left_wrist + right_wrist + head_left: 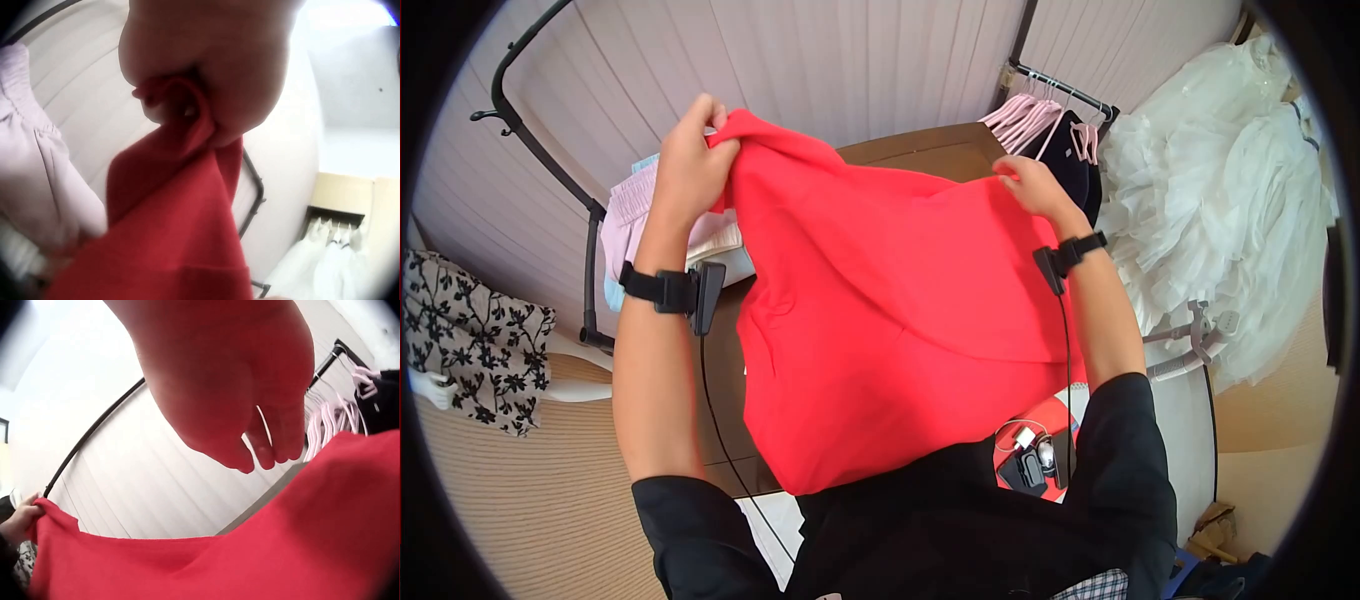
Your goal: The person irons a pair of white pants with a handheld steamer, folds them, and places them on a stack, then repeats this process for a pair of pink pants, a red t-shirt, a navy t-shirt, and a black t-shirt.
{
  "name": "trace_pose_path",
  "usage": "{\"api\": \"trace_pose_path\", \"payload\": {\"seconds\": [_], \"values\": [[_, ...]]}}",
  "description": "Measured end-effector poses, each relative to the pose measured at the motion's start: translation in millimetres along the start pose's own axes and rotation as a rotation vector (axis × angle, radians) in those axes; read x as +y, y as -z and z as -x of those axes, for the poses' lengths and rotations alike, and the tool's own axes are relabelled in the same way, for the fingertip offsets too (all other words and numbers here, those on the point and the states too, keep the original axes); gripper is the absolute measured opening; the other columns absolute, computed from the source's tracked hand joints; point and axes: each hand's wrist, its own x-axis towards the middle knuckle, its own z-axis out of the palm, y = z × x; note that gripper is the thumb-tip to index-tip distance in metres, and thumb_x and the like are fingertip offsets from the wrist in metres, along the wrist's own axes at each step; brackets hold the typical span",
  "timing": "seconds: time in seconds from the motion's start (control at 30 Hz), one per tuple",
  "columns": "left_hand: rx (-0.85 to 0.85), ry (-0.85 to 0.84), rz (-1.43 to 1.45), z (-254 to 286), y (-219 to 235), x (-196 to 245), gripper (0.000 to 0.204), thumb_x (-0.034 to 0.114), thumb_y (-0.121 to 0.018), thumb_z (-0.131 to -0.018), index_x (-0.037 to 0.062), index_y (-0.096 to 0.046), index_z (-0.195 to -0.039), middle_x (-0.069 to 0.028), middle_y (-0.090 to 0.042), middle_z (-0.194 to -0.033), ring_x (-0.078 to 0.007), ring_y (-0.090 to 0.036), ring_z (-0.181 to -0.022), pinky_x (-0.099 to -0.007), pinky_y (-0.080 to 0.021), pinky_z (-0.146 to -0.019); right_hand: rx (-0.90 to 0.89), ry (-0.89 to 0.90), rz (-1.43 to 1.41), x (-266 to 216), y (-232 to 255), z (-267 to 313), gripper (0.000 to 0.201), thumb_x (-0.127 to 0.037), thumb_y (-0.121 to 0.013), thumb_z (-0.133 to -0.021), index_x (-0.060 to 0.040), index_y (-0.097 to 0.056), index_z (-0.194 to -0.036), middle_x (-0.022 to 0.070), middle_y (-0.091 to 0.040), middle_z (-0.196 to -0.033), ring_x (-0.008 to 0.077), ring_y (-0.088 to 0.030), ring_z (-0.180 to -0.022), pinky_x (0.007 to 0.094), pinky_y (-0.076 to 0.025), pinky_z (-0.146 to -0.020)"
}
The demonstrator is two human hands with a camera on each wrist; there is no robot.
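A red garment (880,290) of smooth cloth spreads between the two hands, its lower part hanging toward the person's lap. The left hand (695,165) is raised and grips its upper left corner, where the cloth bunches. In the left wrist view, a loop of the red cloth (181,150) comes out from between thumb and fingers. At the upper right edge is the right hand (1040,188). Seen from the right wrist, the right hand (231,394) holds nothing; its fingertips (267,459) point down, apart from the red cloth below them.
Folded pink and pale clothes (630,225) lie left on a brown table (945,150). Pink hangers (1025,125) hang on a black rack at the back. White gowns (1220,200) stand right. Cables and small devices (1030,465) lie near the front. A mannequin wears a patterned skirt (475,340).
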Motion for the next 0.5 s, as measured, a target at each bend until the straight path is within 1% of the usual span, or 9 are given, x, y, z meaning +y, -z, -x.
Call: {"api": "trace_pose_path", "payload": {"seconds": [0.07,0.1,0.13,0.17,0.2,0.23,0.3,0.37,0.5], "values": [[-0.049,0.066,-0.094,7,7,18,0.016,0.003,-0.059,-0.081,-0.0003,-0.046,-0.089,-0.0142,-0.053,-0.075,-0.0280,-0.052,-0.065,-0.0325,-0.047,-0.066,-0.092,0.147,-0.044,-6,-19,-23,0.026,-0.010,-0.064,-0.083,-0.0007,-0.066,-0.106,0.0175,-0.067,-0.105,0.0340,-0.064,-0.099,0.0390,-0.051,-0.086],[-0.061,0.070,-0.125,9,11,18,0.015,0.000,-0.058,-0.083,-0.0003,-0.045,-0.090,-0.0147,-0.052,-0.076,-0.0277,-0.053,-0.065,-0.0322,-0.048,-0.065,-0.091,0.154,-0.048,-11,-29,-30,0.026,-0.010,-0.064,-0.083,-0.0007,-0.066,-0.106,0.0175,-0.067,-0.105,0.0340,-0.064,-0.099,0.0390,-0.051,-0.086],[-0.058,0.070,-0.130,10,15,17,0.015,0.000,-0.058,-0.083,-0.0003,-0.045,-0.090,-0.0147,-0.052,-0.076,-0.0277,-0.053,-0.065,-0.0322,-0.048,-0.065,-0.184,0.223,-0.040,-19,-36,-36,0.026,-0.010,-0.065,-0.082,-0.0010,-0.066,-0.107,0.0164,-0.066,-0.106,0.0332,-0.064,-0.098,0.0382,-0.051,-0.086],[-0.067,0.072,-0.112,11,19,15,0.015,-0.003,-0.057,-0.084,0.0003,-0.045,-0.090,-0.0112,-0.053,-0.078,-0.0207,-0.054,-0.068,-0.0302,-0.048,-0.065,-0.279,0.287,-0.032,-26,-43,-40,0.026,-0.010,-0.067,-0.082,-0.0014,-0.066,-0.107,0.0154,-0.066,-0.107,0.0324,-0.064,-0.097,0.0375,-0.051,-0.086],[-0.074,0.074,-0.093,11,22,14,0.015,-0.006,-0.057,-0.084,0.0009,-0.044,-0.090,-0.0077,-0.054,-0.079,-0.0137,-0.055,-0.071,-0.0282,-0.048,-0.066,-0.279,0.290,-0.033,-32,-46,-45,0.026,-0.010,-0.067,-0.082,-0.0014,-0.066,-0.107,0.0154,-0.066,-0.107,0.0324,-0.064,-0.097,0.0375,-0.051,-0.086],[-0.074,0.076,-0.094,11,24,14,0.015,-0.006,-0.057,-0.084,0.0009,-0.044,-0.090,-0.0077,-0.054,-0.079,-0.0137,-0.055,-0.071,-0.0282,-0.048,-0.066,-0.337,0.258,-0.049,-41,-45,-49,0.027,-0.010,-0.068,-0.083,-0.0012,-0.065,-0.108,0.0134,-0.067,-0.105,0.0292,-0.064,-0.096,0.0362,-0.051,-0.086],[-0.008,-0.001,-0.092,12,30,17,0.016,-0.005,-0.058,-0.083,0.0003,-0.045,-0.091,-0.0131,-0.053,-0.077,-0.0257,-0.057,-0.065,-0.0300,-0.048,-0.063,-0.402,0.226,-0.064,-45,-45,-54,0.028,-0.010,-0.069,-0.083,-0.0011,-0.064,-0.109,0.0115,-0.067,-0.104,0.0260,-0.064,-0.094,0.0349,-0.051,-0.085],[0.021,-0.020,-0.101,14,37,22,0.016,-0.005,-0.058,-0.083,0.0005,-0.045,-0.091,-0.0128,-0.054,-0.077,-0.0251,-0.058,-0.066,-0.0299,-0.048,-0.064,-0.521,0.016,-0.680,-45,-44,-63,0.026,-0.015,-0.070,-0.081,-0.0009,-0.065,-0.102,0.0112,-0.067,-0.096,0.0258,-0.063,-0.091,0.0360,-0.049,-0.082],[0.090,-0.084,-0.086,17,45,28,0.017,-0.007,-0.058,-0.082,0.0007,-0.046,-0.091,-0.0142,-0.058,-0.080,-0.0240,-0.060,-0.070,-0.0287,-0.049,-0.066,-0.479,0.124,-0.577,-71,-37,-55,0.021,-0.017,-0.070,-0.082,-0.0003,-0.065,-0.094,0.0083,-0.066,-0.089,0.0229,-0.062,-0.085,0.0362,-0.049,-0.078]]}}
